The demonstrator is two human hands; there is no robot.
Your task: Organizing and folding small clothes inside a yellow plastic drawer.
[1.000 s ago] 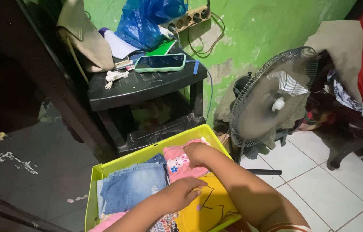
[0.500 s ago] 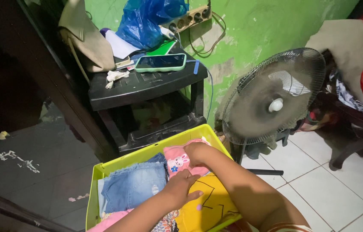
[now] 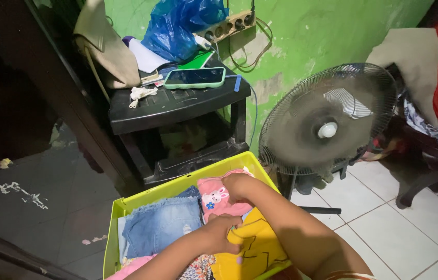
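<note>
A lime-green plastic bin (image 3: 177, 185) sits on the floor in front of me, packed with folded clothes. My right hand (image 3: 237, 186) rests on a pink garment with a rabbit picture (image 3: 213, 199) at the bin's far side, fingers curled on its edge. My left hand (image 3: 221, 233) grips the top of a yellow garment (image 3: 252, 249) with black lines, fingers closed on the cloth. Folded denim (image 3: 159, 223) lies to the left of both hands.
A black plastic stand (image 3: 177, 103) behind the bin carries a phone in a green case (image 3: 194, 78), a blue bag (image 3: 177, 23) and papers. A running floor fan (image 3: 327, 122) stands right of it. Clothes are heaped on a chair (image 3: 436, 78) at the right.
My left hand slid forward from lying flat on the yellow garment and closed its fingers on the cloth. The fan head swung left. My right hand stayed on the pink garment.
</note>
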